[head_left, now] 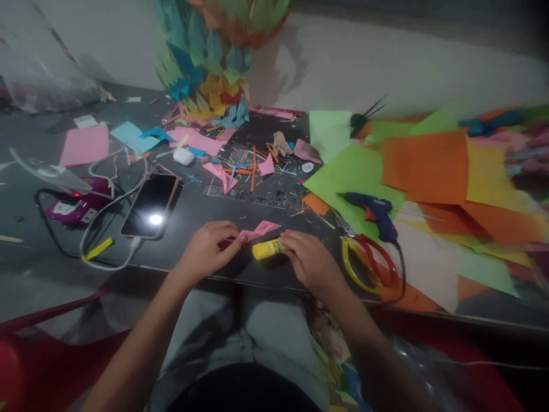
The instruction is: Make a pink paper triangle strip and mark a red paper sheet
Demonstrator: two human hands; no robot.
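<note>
My left hand is closed, thumb and fingers pinching one end of a folded pink paper piece close to the table's front edge. The paper's other end points to the right. Beside it my right hand is closed on a yellow glue stick, which lies sideways with its free end towards my left hand. To the right of my right hand are scissors with a red and a yellow handle. A blue glue gun lies behind them on green paper.
On the left, a lit phone is plugged into a white cable, near a purple power adapter. Paper scraps litter the middle. A colourful folded-paper structure stands at the back; orange sheets pile up on the right.
</note>
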